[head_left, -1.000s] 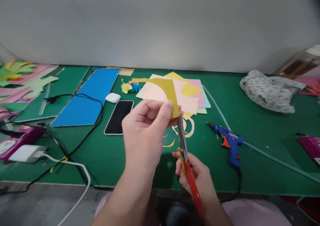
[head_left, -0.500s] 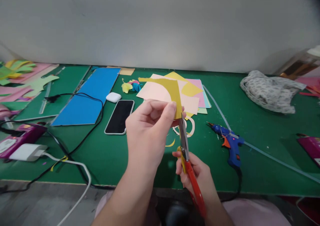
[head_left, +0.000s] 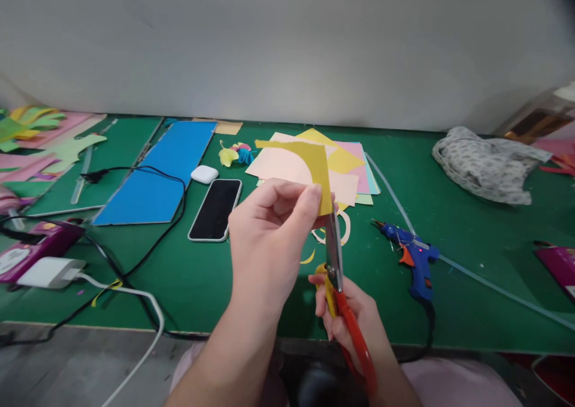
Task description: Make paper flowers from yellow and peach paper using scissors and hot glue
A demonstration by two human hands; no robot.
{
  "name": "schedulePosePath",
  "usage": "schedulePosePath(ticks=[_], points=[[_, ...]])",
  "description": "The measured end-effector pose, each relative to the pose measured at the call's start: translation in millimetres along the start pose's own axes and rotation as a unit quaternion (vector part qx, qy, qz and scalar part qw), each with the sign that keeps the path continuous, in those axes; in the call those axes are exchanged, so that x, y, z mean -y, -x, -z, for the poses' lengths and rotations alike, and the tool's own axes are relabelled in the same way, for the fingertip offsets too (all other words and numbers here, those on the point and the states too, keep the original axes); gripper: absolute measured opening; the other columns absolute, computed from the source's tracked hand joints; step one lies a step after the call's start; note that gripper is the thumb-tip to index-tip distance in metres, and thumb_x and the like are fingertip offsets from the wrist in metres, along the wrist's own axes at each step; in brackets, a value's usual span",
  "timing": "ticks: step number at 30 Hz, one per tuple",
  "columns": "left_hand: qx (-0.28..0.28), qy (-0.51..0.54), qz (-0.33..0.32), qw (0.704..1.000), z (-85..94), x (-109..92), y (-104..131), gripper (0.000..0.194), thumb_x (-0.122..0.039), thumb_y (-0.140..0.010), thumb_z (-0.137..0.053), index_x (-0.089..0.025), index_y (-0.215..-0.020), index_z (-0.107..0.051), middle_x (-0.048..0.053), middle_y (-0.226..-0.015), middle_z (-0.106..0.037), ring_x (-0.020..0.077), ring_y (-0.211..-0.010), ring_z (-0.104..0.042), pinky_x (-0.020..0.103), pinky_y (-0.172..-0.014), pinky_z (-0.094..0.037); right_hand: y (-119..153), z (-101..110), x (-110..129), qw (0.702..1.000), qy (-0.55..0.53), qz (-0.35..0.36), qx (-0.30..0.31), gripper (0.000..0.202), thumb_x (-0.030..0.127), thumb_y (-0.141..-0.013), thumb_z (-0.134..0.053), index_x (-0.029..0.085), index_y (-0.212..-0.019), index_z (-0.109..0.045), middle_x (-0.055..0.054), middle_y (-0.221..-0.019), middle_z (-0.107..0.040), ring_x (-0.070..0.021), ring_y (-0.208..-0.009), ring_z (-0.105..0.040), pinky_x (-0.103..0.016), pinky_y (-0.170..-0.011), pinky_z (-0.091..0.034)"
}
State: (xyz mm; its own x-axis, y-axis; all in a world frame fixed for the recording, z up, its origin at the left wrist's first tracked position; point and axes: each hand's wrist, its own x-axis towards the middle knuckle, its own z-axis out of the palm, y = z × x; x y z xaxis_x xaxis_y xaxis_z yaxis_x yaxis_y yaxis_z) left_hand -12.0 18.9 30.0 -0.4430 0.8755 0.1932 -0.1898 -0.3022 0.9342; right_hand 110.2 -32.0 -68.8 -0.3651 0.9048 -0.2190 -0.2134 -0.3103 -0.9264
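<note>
Pinched between thumb and fingers of my left hand (head_left: pixel 274 239) is a piece of yellow paper (head_left: pixel 318 161) with a curved cut-out on its left side. My right hand (head_left: pixel 353 317) grips a pair of scissors (head_left: pixel 357 335) with red handles, blades pointing up. Their tips reach the paper's lower right corner, close to my left fingertips; whether they touch it I cannot tell. A strip of yellow paper (head_left: pixel 327 293) also shows at my right fingers, beside the scissors' pivot. Below the paper, pale paper rings (head_left: pixel 344 227) and a thin yellow scrap (head_left: pixel 308 257) lie on the green table (head_left: pixel 269 329).
Behind my hands spreads a stack of coloured paper (head_left: pixel 278 164). To the left are a phone (head_left: pixel 215 210), a white earbud case (head_left: pixel 204 174), a blue board (head_left: pixel 157 176) and cables. A blue glue gun (head_left: pixel 415 260) and a patterned cloth (head_left: pixel 480 164) lie on the right.
My left hand and the yellow paper have shifted slightly right. The scissors have tilted a little, their tips moving right with the paper.
</note>
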Motion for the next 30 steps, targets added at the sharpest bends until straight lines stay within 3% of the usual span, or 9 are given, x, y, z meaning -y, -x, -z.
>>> schedulePosePath(ticks=[4, 11, 19, 30], points=[[-0.006, -0.014, -0.011, 1.0, -1.6, 1.0, 1.4, 0.012, -0.025, -0.075, -0.064, -0.017, -0.068, -0.058, -0.003, -0.062, -0.062, 0.0125, -0.059, -0.066, 0.021, -0.054, -0.055, 0.4, -1.4, 2.3, 1.0, 0.0, 0.005, -0.004, 0.064, 0.067, -0.057, -0.066, 0.018, -0.098, -0.063, 0.002, -0.066, -0.05, -0.0049, -0.047, -0.035, -0.018, -0.04, -0.03], [-0.004, -0.031, -0.016, 0.999, -4.2, 1.7, 3.3, 0.01, -0.022, -0.075, -0.064, -0.017, -0.068, -0.059, -0.003, -0.061, -0.063, 0.0127, -0.06, -0.066, 0.02, -0.052, -0.056, -0.4, -2.2, 4.5, 1.0, -0.003, 0.014, -0.012, 0.059, 0.063, -0.061, -0.066, 0.018, -0.098, -0.063, 0.002, -0.066, -0.05, -0.0048, -0.046, -0.033, -0.017, -0.041, -0.033], [0.005, -0.02, -0.014, 1.0, -3.5, 1.4, 3.4, 0.01, -0.023, -0.075, -0.063, -0.018, -0.068, -0.058, -0.004, -0.062, -0.062, 0.0124, -0.059, -0.066, 0.022, -0.054, -0.056, -1.5, -6.3, 8.7, 0.999, -0.012, -0.015, -0.051, 0.035, 0.029, -0.06, -0.069, 0.019, -0.093, -0.064, 0.006, -0.059, -0.044, -0.0038, -0.045, -0.033, -0.014, -0.04, -0.031], [-0.005, -0.01, 0.003, 1.0, -3.8, 2.2, 3.2, 0.013, -0.026, -0.074, -0.065, -0.018, -0.067, -0.057, -0.004, -0.061, -0.062, 0.0134, -0.062, -0.067, 0.022, -0.055, -0.056, 0.0, -8.5, 15.7, 0.996, 0.038, -0.038, -0.078, 0.032, 0.015, -0.057, -0.061, 0.017, -0.089, -0.064, 0.006, -0.059, -0.049, -0.0039, -0.045, -0.034, -0.016, -0.041, -0.029]])
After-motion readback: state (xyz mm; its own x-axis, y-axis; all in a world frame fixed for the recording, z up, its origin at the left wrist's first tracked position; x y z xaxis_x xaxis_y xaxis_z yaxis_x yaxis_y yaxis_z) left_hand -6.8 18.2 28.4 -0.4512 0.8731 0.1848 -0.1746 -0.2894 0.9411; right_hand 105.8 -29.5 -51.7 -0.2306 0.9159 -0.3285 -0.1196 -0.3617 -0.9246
